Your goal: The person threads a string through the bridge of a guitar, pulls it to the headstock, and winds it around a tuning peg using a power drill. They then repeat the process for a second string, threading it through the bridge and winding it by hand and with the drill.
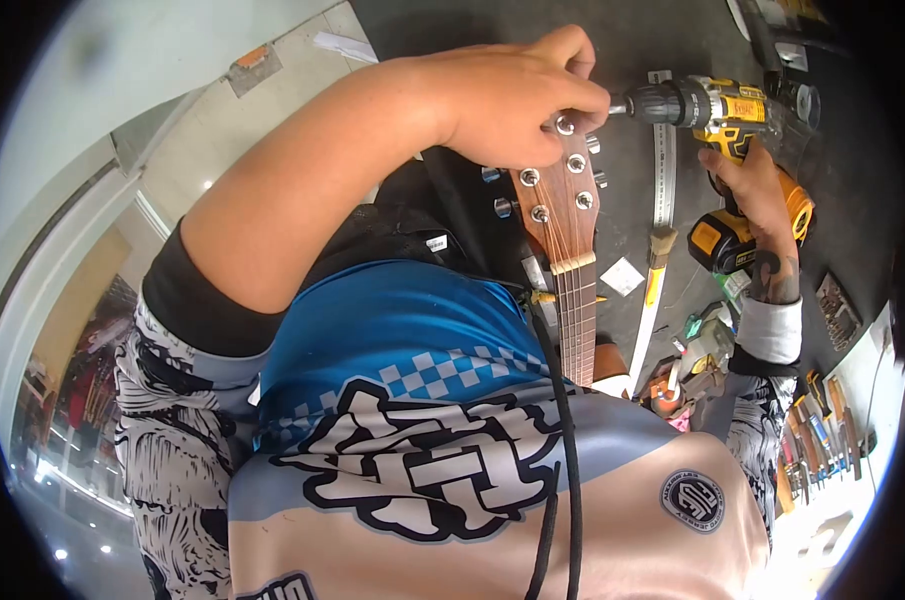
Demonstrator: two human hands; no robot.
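A guitar headstock (pixel 557 205) of brown wood, with silver tuning posts, rises from the lower middle. My left hand (pixel 517 105) is closed over its top end, fingers curled around a tuning post (pixel 564 125); the fingertips are partly hidden. At the right, my right hand (pixel 757 190) grips the handle of a yellow and black cordless drill (pixel 722 105). The drill lies level, its chuck pointing left. Its metal tip meets the fingers of my left hand at the headstock's edge, and what it touches there is hidden. Strings run down the neck (pixel 577 330).
A steel ruler (pixel 664 185) and a brush (pixel 658 262) lie on the dark worktop, beside a white paper square (pixel 622 277). Further right are cluttered small items (pixel 697 365) and a row of hand tools (pixel 817 435). A black cord (pixel 562 420) hangs over my shirt.
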